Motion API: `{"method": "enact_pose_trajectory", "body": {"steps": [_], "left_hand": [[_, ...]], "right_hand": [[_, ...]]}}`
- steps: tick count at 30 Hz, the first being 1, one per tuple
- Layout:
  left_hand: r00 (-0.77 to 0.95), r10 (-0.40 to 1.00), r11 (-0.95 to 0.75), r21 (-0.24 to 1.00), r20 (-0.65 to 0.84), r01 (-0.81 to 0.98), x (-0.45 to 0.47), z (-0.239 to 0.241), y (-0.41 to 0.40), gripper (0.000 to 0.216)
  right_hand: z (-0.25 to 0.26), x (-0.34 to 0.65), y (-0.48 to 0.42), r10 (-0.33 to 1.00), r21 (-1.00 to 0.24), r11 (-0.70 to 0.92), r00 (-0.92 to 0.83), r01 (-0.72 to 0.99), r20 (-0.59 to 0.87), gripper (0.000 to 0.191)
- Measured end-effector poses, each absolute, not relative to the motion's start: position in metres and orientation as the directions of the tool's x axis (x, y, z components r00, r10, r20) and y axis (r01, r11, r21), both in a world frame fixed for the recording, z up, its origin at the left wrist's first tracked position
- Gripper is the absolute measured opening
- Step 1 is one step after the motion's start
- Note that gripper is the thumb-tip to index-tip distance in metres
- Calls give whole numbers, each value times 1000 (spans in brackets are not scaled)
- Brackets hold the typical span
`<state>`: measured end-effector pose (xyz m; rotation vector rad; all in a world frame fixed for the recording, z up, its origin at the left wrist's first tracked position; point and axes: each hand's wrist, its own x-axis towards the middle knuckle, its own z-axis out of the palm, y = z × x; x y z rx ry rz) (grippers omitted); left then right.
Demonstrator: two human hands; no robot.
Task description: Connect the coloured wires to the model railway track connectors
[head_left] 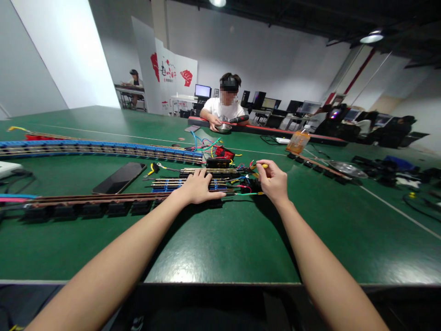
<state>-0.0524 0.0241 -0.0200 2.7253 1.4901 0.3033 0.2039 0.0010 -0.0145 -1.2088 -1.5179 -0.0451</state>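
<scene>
My left hand (199, 187) lies with fingers spread across a short track section (165, 185) with metal rails on blue and black blocks. To its right, my right hand (275, 181) is closed in a pinch on a yellow-ended wire (263, 166) at the track's right end. Thin red, blue and white wires spread between the two hands. Below the right fingertips, a green wire (246, 194) runs out with a yellow end. A black connector block (254, 185) sits beside the right fingers, partly hidden by them.
A black phone (120, 178) lies left of my left hand. Long copper-railed track (86, 201) and a curved blue track (103, 150) stretch leftward. Across the green table (220, 248), a person (223, 105) holds a metal bowl (223, 128). A bottle (299, 139) stands right.
</scene>
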Motion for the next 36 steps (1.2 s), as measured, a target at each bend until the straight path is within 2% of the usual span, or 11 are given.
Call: {"method": "enact_pose_trajectory", "body": {"steps": [5,8,23,27,30,33,36], "left_hand": [[530,833,-550,130,161,825,-53,-22,26,96],[526,837,-545,136,154,827,-52,-22,25,95],[526,836,-546,134,157,827,-52,-21,25,98],[525,837,-544,129,155,829,-52,-21,25,99],[522,838,-541,121,155,832,-53,-21,24,97],[523,839,-540,114,148,834,-53,-20,24,97],[523,841,-539,115,140,835,-53,-19,24,96]], "right_hand": [[-14,200,-3,626,-376,513,-37,771,779,26],[-15,198,-5,632,-321,532,-114,784,767,25],[-16,195,-7,665,-304,527,-163,793,729,29],[-18,193,-8,638,-379,506,-40,774,769,28],[-19,193,-5,614,-527,471,166,707,772,29],[-20,194,1,613,-703,455,381,546,692,33],[-19,196,6,629,-817,452,522,358,576,38]]}}
